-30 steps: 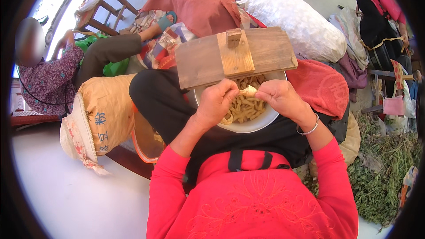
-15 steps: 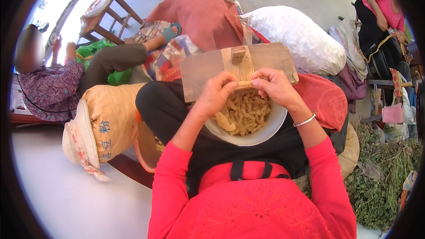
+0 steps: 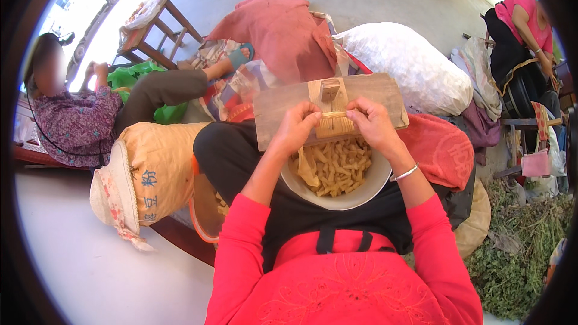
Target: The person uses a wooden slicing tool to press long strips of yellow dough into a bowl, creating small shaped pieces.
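Head view, and as I'm watching, a thin pale-yellow strip is spanning the gap between two hands, above the far side of the white bowl. Its left end is being pinched by the left hand, thumb against fingers; the right hand is gripping the other end the same way, and a silver bangle is circling that wrist. Whether the strip is touching the wooden board behind it, I can't tell. That board is lying over the bowl's far edge, a small block standing up from it. Knobbly yellowish pieces are filling the bowl. Just right of the bowl, a red cloth is lying bunched; beyond the bowl, a bulging white sack is resting. Left of the bowl, an orange-rimmed container is standing near a tan sack, against which a pale hat is leaning. Farther left of the bowl, someone in a purple patterned top is sitting.
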Tool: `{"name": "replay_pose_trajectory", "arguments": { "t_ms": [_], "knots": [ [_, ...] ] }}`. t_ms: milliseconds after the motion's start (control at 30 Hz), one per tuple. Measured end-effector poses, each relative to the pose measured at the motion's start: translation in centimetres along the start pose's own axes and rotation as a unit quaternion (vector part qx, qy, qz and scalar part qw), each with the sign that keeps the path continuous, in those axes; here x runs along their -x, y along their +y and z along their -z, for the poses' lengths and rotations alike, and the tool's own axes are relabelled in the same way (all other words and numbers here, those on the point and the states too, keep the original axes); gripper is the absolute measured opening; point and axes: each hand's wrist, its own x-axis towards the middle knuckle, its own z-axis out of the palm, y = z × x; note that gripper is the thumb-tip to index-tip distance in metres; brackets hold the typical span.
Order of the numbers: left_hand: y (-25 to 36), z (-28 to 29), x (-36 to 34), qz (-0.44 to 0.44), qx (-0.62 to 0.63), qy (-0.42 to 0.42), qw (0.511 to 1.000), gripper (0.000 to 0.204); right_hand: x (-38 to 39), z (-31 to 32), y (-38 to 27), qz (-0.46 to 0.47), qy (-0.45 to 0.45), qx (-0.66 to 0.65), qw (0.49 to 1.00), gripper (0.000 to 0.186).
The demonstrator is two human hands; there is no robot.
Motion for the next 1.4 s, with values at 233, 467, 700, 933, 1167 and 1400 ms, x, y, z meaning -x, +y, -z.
{"name": "replay_pose_trajectory", "arguments": {
  "t_ms": [233,467,700,933,1167,1400],
  "knots": [
    [-0.8,-0.6,-0.8,-0.059,-0.096,0.027,0.993,0.010,-0.1,-0.6,-0.1,-0.001,-0.013,0.049,0.999,0.017],
    [-2.0,0.5,0.7,-0.035,-0.014,0.124,0.992,0.012,2.7,0.5,0.2,-0.006,-0.041,-0.027,0.999,0.020],
    [3.1,-4.2,5.3,0.022,-0.047,-0.096,0.994,0.020,6.8,0.6,-2.1,0.151,-0.031,0.057,0.986,0.022],
    [3.0,-5.0,8.3,0.105,0.054,-0.098,0.988,0.026,8.6,0.4,-0.4,0.222,-0.120,0.141,0.957,0.016],
    [2.0,-4.7,9.3,0.142,0.145,-0.053,0.978,0.017,9.7,-0.1,0.6,0.170,-0.021,0.030,0.985,0.011],
    [0.8,-4.6,12.3,0.171,0.113,-0.065,0.977,0.023,8.8,-2.7,0.6,0.245,0.026,-0.012,0.969,0.032]
  ]
}}
